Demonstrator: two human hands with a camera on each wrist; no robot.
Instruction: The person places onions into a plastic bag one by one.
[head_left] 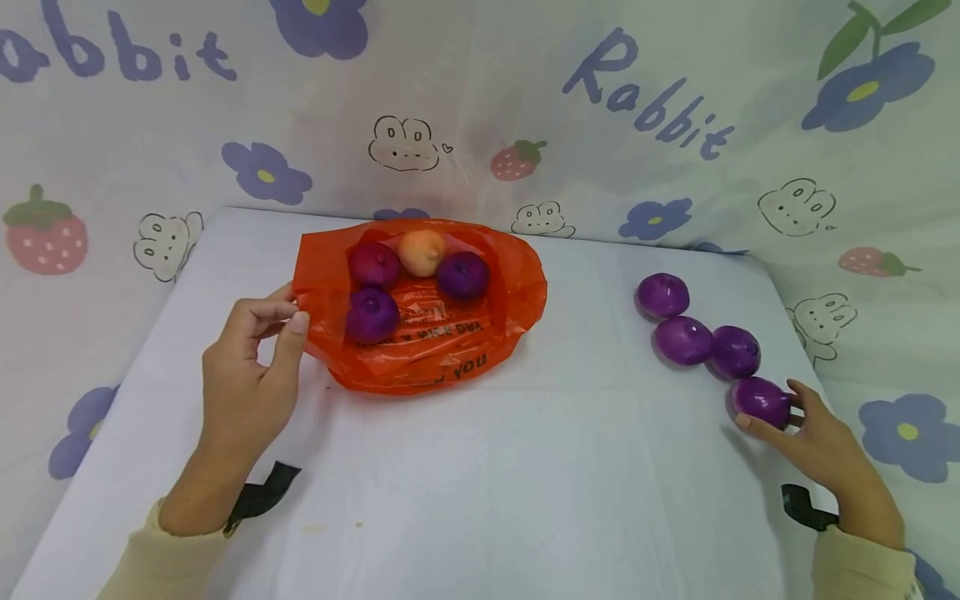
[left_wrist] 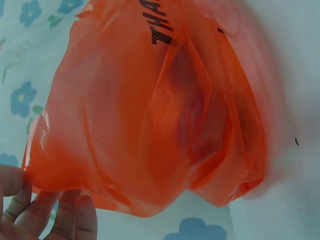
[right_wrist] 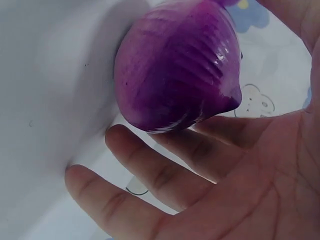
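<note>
My left hand [head_left: 251,367] pinches the left edge of an orange-red plastic bag [head_left: 442,371], which lies with its mouth towards me. Inside the bag sit a yellow-orange onion [head_left: 422,252], a reddish-purple onion [head_left: 374,265] and two purple onions, one at the right [head_left: 462,276] and one nearer [head_left: 372,315]. At the right, my right hand [head_left: 828,442] is around the nearest onion of a purple row [head_left: 761,402], thumb on its near side. In the right wrist view, the fingers [right_wrist: 160,180] are spread and fairly straight beside that onion [right_wrist: 180,70].
More purple onions form the row behind it: one at the back [head_left: 663,295], one in the middle [head_left: 683,340] and one to its right [head_left: 735,352]. A white tabletop [head_left: 525,483] lies underneath. A printed cloth [head_left: 465,83] hangs behind and beside the table.
</note>
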